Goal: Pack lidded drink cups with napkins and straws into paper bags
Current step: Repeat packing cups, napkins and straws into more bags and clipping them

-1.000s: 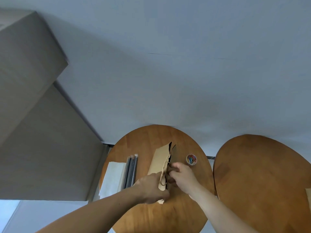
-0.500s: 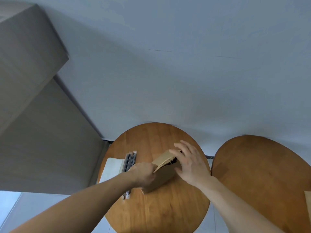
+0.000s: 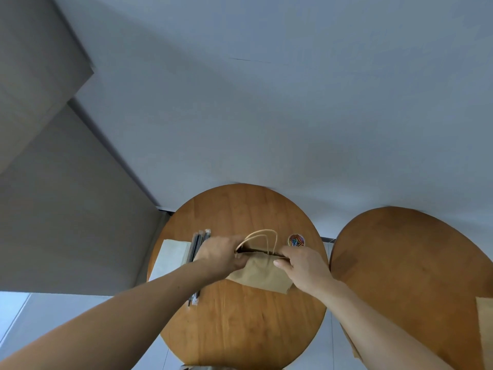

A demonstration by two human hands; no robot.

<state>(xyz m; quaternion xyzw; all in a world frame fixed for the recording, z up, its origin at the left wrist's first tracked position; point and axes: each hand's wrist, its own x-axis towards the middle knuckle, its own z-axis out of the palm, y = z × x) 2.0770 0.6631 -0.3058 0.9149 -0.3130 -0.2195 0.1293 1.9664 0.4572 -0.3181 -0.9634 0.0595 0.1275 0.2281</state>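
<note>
A brown paper bag (image 3: pixel 260 273) with twisted paper handles (image 3: pixel 262 236) stands on the round wooden table (image 3: pixel 240 329), its mouth a narrow dark slit facing up. My left hand (image 3: pixel 221 253) grips the left end of the bag's top edge. My right hand (image 3: pixel 301 263) pinches the right end of the same edge. Wrapped straws (image 3: pixel 197 245) lie left of the bag, partly under my left hand. White napkins (image 3: pixel 170 259) lie at the table's left edge. No cup is in view.
A small round tub of coloured paper clips (image 3: pixel 296 240) sits just behind my right hand. A second round wooden table (image 3: pixel 416 263) stands to the right, with a piece of brown paper (image 3: pixel 485 332) at its right edge. A pale wall rises behind both.
The bag has turned from lying narrow and tilted to broadside with its mouth up. Both hands have moved to the two ends of its top edge, and the handles now stand up.
</note>
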